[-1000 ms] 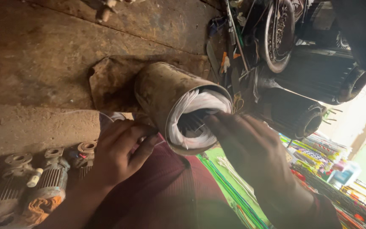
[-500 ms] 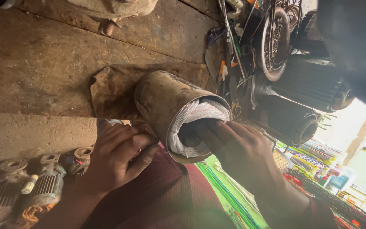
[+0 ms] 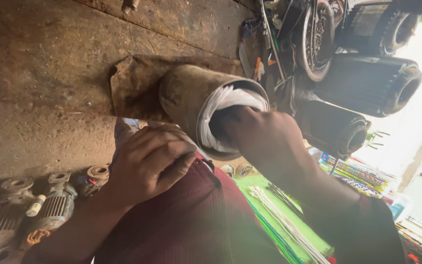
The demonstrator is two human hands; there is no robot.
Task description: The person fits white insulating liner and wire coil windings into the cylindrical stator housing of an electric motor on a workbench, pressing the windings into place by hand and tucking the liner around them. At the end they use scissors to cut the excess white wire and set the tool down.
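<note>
Two hands work at a rusty metal cylinder [image 3: 191, 100] resting on the person's lap. The right hand [image 3: 262, 139] pushes its fingers into the cylinder's open end, against the white lining [image 3: 223, 100] there; how far they spread is hidden. The left hand [image 3: 147, 161], curled shut, presses white material beside the cylinder's rim.

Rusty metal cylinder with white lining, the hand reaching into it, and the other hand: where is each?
Rusty metal cylinder [image 3: 184, 95], head view: its outer side wall.
Right hand [image 3: 262, 139], head view: back of hand, fingers inside.
Left hand [image 3: 147, 161], head view: knuckles, beside the cylinder.
</note>
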